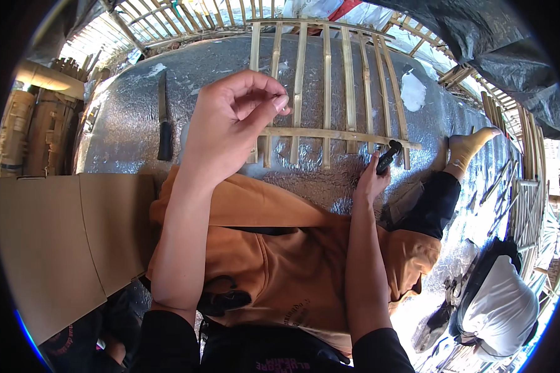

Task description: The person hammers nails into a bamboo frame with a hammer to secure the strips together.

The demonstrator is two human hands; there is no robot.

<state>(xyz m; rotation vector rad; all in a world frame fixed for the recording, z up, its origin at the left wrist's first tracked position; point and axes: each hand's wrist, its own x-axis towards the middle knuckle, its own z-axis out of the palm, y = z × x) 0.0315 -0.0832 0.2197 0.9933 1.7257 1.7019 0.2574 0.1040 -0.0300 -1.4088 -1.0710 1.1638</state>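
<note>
My left hand [233, 121] is raised in the middle of the view, with thumb and forefinger pinched together. Whatever is between those fingertips, if anything, is too small to make out. Lower and to the right, my right hand [371, 181] is closed around a black tool that looks like a hammer [387, 159], its head pointing away from me. The hammer lies close to the near crosspiece of a bamboo lattice [326, 81]. Several slats of this lattice run away from me, joined by a crosspiece at each end. My left hand covers part of its left side.
A knife [163, 121] with a black handle lies left of the lattice on the silvery sheet [127, 118]. Brown cardboard [50, 236] stands at the left, near bamboo pieces [40, 124]. My foot [470, 149] rests at the right. A white bundle [501, 304] sits at lower right.
</note>
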